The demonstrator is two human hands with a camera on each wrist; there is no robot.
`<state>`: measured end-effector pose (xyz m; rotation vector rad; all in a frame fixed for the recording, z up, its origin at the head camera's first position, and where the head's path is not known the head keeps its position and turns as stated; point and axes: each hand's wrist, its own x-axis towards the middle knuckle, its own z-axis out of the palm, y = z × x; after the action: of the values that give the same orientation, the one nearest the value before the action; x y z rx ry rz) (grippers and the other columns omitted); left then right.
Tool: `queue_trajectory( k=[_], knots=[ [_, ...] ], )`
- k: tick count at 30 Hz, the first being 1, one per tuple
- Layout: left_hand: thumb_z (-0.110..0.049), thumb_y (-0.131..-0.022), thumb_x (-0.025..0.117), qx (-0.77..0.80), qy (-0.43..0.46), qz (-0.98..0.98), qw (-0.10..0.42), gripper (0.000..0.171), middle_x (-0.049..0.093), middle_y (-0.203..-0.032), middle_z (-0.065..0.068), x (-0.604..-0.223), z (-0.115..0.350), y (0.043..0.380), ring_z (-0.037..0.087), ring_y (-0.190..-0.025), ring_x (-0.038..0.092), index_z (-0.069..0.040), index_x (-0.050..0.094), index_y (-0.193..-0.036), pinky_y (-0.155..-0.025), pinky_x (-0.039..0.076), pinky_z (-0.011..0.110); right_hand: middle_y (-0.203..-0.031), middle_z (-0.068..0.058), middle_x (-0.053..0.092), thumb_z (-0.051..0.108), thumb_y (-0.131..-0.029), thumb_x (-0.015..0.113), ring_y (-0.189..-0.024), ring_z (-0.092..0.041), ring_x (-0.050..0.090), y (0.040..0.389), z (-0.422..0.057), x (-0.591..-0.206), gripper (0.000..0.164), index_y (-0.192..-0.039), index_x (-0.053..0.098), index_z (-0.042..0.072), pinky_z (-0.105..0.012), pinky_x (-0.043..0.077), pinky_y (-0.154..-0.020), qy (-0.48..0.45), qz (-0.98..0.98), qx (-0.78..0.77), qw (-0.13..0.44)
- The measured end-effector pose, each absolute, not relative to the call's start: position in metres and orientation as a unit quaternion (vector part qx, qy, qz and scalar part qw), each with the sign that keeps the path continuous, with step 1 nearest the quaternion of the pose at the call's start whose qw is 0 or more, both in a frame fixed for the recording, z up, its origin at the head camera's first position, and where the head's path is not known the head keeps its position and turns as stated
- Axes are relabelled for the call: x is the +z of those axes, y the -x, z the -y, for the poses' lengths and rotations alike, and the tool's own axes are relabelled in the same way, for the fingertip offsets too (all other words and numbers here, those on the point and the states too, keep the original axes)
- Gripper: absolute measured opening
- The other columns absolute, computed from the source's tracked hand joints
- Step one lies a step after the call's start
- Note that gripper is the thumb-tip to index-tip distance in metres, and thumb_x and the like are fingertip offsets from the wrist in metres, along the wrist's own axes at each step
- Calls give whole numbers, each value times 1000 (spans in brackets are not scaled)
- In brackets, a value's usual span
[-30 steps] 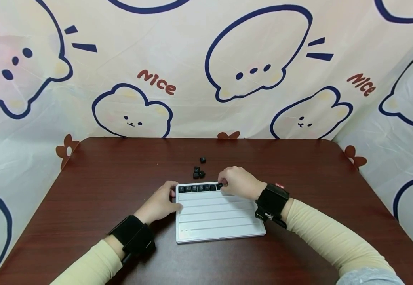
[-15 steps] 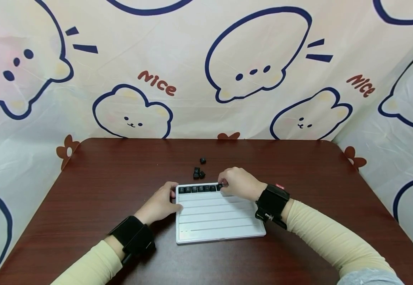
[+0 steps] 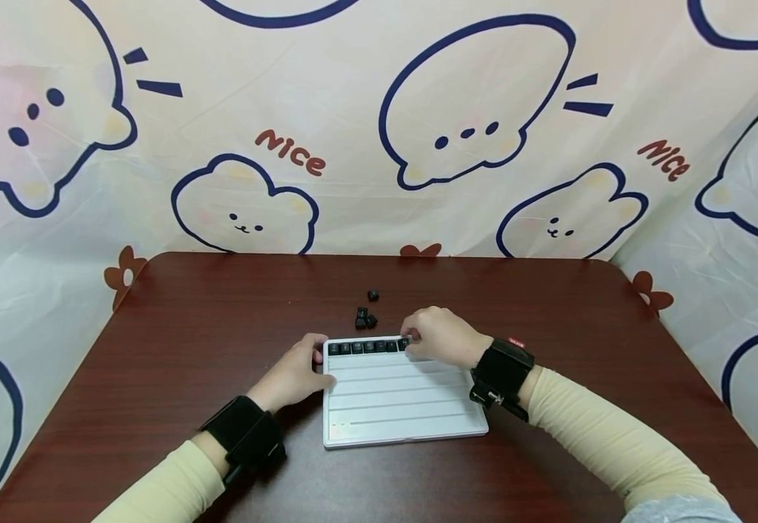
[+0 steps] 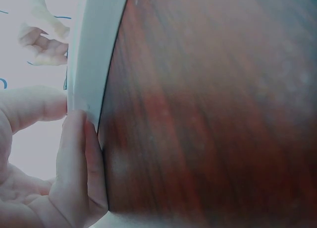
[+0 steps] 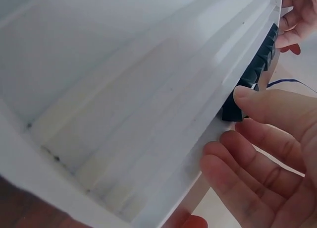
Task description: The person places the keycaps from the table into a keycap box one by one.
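A white ridged tray (image 3: 398,403) lies on the table, with a row of black keycaps (image 3: 362,348) along its far groove. My left hand (image 3: 292,372) holds the tray by its left edge. The left wrist view shows thumb and fingers at the tray's rim (image 4: 94,54). With thumb and index finger, my right hand (image 3: 444,336) pinches a black keycap (image 5: 232,112) at the right end of the row. In the right wrist view the other fingers of that hand are bent beside the tray's far edge.
Beyond the tray, several loose black keycaps (image 3: 361,322) lie close together, and a single keycap (image 3: 373,296) sits farther back. The dark red-brown table (image 3: 222,312) ends at a cloth backdrop (image 3: 352,203) with cartoon prints.
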<state>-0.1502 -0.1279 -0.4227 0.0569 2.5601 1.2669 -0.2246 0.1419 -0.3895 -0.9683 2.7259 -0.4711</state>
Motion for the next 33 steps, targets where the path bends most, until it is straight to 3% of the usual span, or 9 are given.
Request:
queue_trajectory(
  k=[15, 24, 33],
  knots=[
    [-3, -87, 79, 442, -20, -885, 145, 69, 52, -105, 11, -424, 130, 150, 22, -83, 49, 4, 44, -146, -74, 43, 37, -87, 1, 67, 5, -89, 79, -78, -13, 58, 241, -140, -375, 16, -105, 77, 5, -31, 52, -72, 342, -917, -165, 124],
    [-4, -88, 78, 445, -21, -883, 148, 68, 51, -104, 10, -423, 129, 151, 22, -83, 48, 3, 43, -146, -74, 41, 36, -91, -3, 69, 5, -91, 77, -83, -18, 63, 263, -137, -378, 15, -106, 77, 6, -33, 54, -73, 302, -929, -162, 138],
    [-4, -87, 80, 444, -22, -884, 144, 68, 52, -105, 11, -425, 130, 153, 22, -87, 50, 3, 45, -144, -77, 43, 37, -96, -7, 71, 2, -89, 78, -92, -25, 66, 291, -127, -382, 15, -103, 77, 3, -40, 55, -83, 282, -933, -173, 142]
  ],
)
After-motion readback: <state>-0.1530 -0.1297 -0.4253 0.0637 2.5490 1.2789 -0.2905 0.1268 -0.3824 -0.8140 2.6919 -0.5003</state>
